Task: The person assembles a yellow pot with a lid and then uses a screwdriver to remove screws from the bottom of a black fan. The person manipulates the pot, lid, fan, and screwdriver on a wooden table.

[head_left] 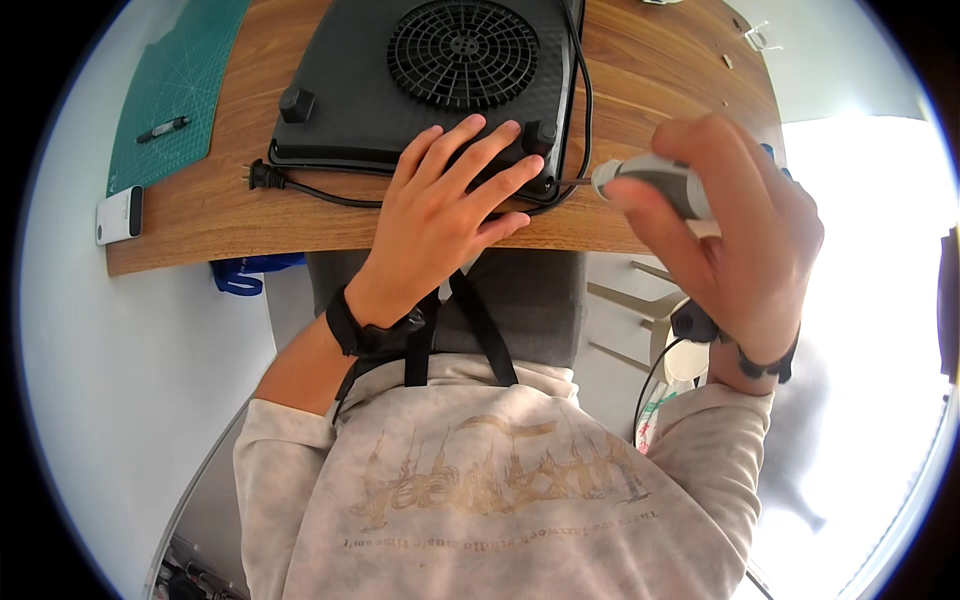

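Note:
A black appliance (350, 95) with a round fan grille and stubby feet lies underside up on the wooden table. Across its near edge my left hand (440, 205) rests flat, fingers spread, close to the near right foot (540, 136). My right hand (745, 215) is wrapped round the grey and white handle of a screwdriver (650, 182). The screwdriver lies nearly level, its thin shaft pointing left to the appliance's near right corner. Whether the tip sits in a screw is too small to tell. Beneath my left hand runs the black power cord, its plug (265, 176) to the left.
A green cutting mat (185, 85) with a dark pen (163, 129) on it covers the table's left end. A white box-shaped device (120, 215) sits at the left edge. Small clear bits (762, 37) lie far right. Below the table stands a beige stool (685, 350).

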A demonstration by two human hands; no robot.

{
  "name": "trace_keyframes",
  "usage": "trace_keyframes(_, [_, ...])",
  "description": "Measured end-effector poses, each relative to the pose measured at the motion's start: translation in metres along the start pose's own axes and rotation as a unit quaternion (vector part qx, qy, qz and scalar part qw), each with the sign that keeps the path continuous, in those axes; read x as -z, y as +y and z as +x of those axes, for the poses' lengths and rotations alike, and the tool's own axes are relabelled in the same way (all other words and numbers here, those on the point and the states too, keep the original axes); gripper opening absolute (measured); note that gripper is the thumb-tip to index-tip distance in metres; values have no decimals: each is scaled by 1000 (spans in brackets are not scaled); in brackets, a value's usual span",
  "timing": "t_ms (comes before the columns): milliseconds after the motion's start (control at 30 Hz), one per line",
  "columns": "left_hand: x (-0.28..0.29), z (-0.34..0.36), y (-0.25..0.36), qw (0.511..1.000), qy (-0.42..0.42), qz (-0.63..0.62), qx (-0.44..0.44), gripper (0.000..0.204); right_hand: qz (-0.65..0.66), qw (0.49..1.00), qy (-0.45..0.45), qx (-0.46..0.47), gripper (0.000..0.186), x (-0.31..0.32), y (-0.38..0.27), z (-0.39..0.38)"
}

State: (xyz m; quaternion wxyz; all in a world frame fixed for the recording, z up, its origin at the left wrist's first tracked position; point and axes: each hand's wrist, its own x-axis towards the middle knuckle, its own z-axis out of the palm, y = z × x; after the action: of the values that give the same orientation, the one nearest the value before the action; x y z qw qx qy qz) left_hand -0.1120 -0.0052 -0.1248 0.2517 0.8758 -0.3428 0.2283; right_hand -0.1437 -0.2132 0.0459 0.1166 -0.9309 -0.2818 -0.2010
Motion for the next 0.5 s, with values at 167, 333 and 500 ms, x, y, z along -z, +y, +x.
trace_keyframes(167, [-2, 2, 2, 1000, -7, -13, -3, 57, 48, 997, -62, 27, 31, 19, 11, 13])
trace_keyframes(333, [-2, 3, 1, 1000, -2, -12, -8, 54, 97, 992, -55, 57, 30, 12, 9, 18])
trace_keyframes(500, [-1, -2, -1, 1000, 17, -11, -2, 60, 159, 976, -22, 148, 35, -12, 20, 28])
